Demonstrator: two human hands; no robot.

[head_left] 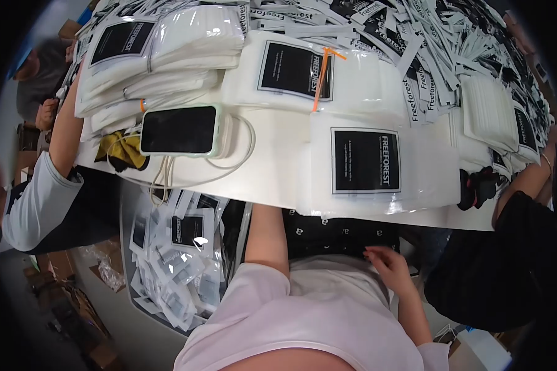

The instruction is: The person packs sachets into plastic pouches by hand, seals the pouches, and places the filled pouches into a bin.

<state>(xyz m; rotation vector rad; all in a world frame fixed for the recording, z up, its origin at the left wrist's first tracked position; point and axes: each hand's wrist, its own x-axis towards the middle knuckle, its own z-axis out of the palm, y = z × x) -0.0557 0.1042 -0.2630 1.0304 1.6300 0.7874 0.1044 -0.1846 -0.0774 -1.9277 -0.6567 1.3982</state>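
Tabletop (272, 142) hiding left hand, right hand (390, 267) by cloth (331, 236)

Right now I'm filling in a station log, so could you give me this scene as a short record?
Left hand: hidden below the table edge
Right hand: by the lap, nothing visible in it
Front pack: labelled FREEFOREST, flat
Phone: left side, screen dark
Bin: below table, holding pouches
Others: person left, person right

Glossy clear plastic on the pouches (427, 181) at centre right; smooth, matt white tabletop (263, 162) — centre; matt cloth shirt (303, 315), lower centre.
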